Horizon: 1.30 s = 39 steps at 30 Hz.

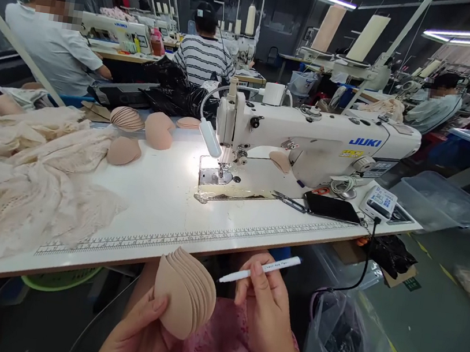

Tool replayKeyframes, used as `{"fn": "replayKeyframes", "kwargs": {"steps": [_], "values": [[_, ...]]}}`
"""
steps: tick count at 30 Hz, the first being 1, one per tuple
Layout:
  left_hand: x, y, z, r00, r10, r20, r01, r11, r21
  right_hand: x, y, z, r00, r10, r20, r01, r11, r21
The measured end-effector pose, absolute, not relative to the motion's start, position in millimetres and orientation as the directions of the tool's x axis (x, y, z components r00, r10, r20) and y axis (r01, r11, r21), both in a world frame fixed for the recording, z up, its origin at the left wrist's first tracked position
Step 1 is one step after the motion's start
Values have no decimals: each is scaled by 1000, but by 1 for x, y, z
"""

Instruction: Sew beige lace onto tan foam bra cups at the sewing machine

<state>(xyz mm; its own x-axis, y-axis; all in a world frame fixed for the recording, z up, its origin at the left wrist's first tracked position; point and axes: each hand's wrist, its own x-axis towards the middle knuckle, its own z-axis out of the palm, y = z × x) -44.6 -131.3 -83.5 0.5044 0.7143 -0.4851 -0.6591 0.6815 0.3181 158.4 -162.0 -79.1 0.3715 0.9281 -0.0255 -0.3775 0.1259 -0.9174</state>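
Note:
A fanned stack of beige bra pads [183, 297] is gripped in my left hand [137, 325], thumb on the front pad, in front of the table edge. My right hand [263, 302] pinches a white marker pen [277, 265] between thumb and fingers. The pen's dark tip points left and sits close to the right edge of the stack; I cannot tell whether it touches. More beige pads [159, 130] lie on the table behind, some stacked. Cream lace fabric [43, 172] is heaped on the table's left side.
A white sewing machine [310, 137] with its lamp lit stands on the table [156, 206]. Thread snips [290, 201], a black phone [331, 207] and a white box [380, 200] lie at its right. A printed ruler [192, 234] follows the front edge. Other people sit at machines beyond.

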Motion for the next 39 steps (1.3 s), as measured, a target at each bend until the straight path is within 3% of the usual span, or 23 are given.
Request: {"fn": "replayKeyframes", "kwargs": {"steps": [11,18,39], "values": [[-39,-131,-81,471,733,-492,-621,671,406,156,-154,-66,313,942,-118,-564,84,-821],[-38,-130,-79,466,741,-483,-606,665,436,155,-159,-69,302,952,-46,-403,84,-912],[-39,-132,-79,471,751,-464,-602,658,453,152,-164,-64,292,956,-6,-423,123,-898]]}}
